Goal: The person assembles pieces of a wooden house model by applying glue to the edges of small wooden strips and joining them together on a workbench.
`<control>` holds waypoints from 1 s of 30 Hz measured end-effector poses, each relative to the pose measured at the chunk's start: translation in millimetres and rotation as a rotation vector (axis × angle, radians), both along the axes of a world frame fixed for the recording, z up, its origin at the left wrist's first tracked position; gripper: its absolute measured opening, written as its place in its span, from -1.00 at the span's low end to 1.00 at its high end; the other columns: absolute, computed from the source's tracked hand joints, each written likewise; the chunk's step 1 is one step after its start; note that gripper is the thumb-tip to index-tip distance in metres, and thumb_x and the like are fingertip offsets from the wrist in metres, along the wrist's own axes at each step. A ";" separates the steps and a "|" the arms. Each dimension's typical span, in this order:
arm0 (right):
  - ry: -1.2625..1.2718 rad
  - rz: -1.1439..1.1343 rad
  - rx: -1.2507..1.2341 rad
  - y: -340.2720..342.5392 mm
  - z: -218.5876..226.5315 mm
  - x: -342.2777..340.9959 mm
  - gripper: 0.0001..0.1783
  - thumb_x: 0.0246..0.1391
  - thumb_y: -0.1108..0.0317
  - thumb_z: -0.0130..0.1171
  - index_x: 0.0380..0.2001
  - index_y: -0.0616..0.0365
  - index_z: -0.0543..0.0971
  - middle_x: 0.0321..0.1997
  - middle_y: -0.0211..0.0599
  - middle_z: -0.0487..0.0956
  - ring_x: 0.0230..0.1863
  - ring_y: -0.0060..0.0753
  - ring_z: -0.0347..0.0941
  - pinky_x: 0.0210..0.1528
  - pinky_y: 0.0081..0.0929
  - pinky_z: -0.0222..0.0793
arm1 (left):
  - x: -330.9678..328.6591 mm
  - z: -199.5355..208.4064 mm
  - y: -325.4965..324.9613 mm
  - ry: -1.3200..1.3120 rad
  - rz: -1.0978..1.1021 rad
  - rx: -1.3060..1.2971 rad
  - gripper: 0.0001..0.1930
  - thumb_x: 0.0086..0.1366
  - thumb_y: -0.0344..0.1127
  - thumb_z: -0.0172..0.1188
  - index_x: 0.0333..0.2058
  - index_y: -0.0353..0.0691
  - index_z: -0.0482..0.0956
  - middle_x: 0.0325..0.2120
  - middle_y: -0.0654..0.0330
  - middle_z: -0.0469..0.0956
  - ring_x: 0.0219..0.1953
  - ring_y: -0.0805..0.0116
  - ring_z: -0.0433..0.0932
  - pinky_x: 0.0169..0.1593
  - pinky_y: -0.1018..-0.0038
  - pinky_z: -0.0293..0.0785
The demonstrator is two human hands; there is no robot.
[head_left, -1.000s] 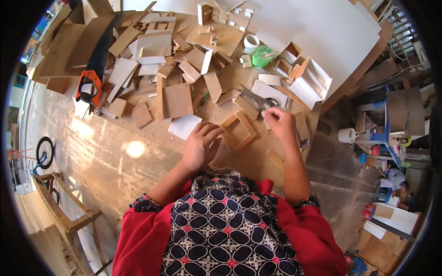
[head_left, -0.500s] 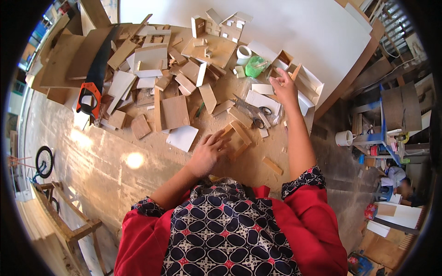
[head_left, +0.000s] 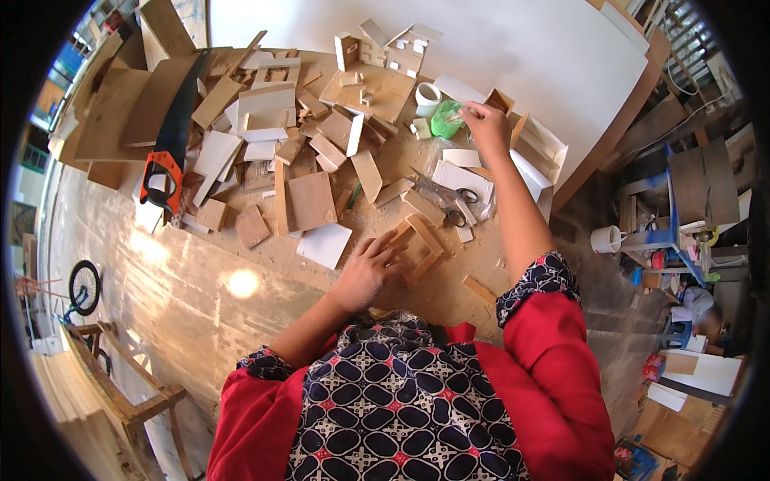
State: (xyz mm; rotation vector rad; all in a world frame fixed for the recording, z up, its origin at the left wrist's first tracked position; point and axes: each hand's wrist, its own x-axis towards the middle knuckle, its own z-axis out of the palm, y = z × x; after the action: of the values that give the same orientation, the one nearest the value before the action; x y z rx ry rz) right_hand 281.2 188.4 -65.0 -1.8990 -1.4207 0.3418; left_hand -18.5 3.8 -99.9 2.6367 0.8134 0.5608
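My left hand point(head_left: 369, 268) lies low over the near edge of the work surface, fingers apart and partly bent. Its fingertips touch the near left side of a small frame of wooden strips point(head_left: 427, 235); the thumb is hidden. Farther off to the right, my right hand point(head_left: 488, 128) reaches to a green plastic cup point(head_left: 445, 120). Its thumb and fingers are pinched at the end of a thin wooden stick point(head_left: 455, 117) that leans out of the cup. Black-handled scissors point(head_left: 459, 205) lie between the hands, beside a white piece point(head_left: 464, 181). A loose wooden strip point(head_left: 480, 289) lies at the near right.
Wood offcuts point(head_left: 311, 197) are heaped on the left, with an orange-handled handsaw point(head_left: 163, 180) beside them. A small house-like wooden model point(head_left: 373, 84) stands at the back. Next to the cup are a white roll point(head_left: 427, 96) and an open box point(head_left: 541, 148). A person point(head_left: 696, 309) sits far right.
My right hand has moved left and slightly away from me, from beside the open box to the stick in the green cup. My left hand stays by the small frame.
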 end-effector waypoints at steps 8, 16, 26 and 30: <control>-0.315 -0.085 0.361 7.1 -4.4 -3.7 -0.84 -0.13 0.24 0.30 -0.44 0.02 0.69 -0.41 -0.19 0.61 -0.32 -0.10 0.55 -0.21 -0.23 0.45 | -1.7 19.1 2.1 -0.051 0.029 -0.009 -0.72 0.07 -0.39 0.16 -0.19 -0.10 0.59 -0.02 0.19 0.50 0.20 0.05 0.32 0.13 0.20 0.33; -0.286 0.090 0.177 9.9 10.9 -8.4 -0.92 -0.09 0.31 0.26 -0.51 0.03 0.67 -0.40 -0.16 0.59 -0.32 -0.11 0.55 -0.23 -0.24 0.45 | -6.5 38.3 7.2 -0.270 0.156 -0.107 -0.75 0.12 -0.43 0.19 -0.18 -0.17 0.59 -0.17 0.17 0.56 0.02 0.09 0.47 0.02 0.25 0.42; -0.390 0.155 -0.054 13.6 6.2 -5.7 -0.88 -0.03 0.27 0.24 -0.46 0.05 0.68 -0.33 -0.16 0.55 -0.24 -0.08 0.52 -0.15 -0.18 0.44 | -15.6 41.7 16.5 -1.196 0.306 -1.431 -0.72 0.35 -0.30 0.09 -0.01 -0.24 0.48 -0.20 0.16 0.57 -0.15 0.29 0.57 -0.05 0.40 0.47; -0.453 0.099 0.102 -10.3 42.1 -21.3 -0.89 0.03 0.34 0.19 -0.43 0.09 0.65 -0.34 -0.16 0.55 -0.26 -0.07 0.52 -0.20 -0.17 0.43 | -19.4 49.4 20.3 -1.364 0.196 -1.619 -0.70 0.36 -0.29 0.06 0.02 -0.25 0.43 -0.19 0.13 0.55 -0.18 0.23 0.57 -0.06 0.36 0.48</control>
State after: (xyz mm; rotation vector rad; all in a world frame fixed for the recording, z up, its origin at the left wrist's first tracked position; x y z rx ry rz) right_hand 259.8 178.1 -22.9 -1.8997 -1.7910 -0.1263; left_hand -37.9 24.1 -50.5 0.4409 0.5351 0.9248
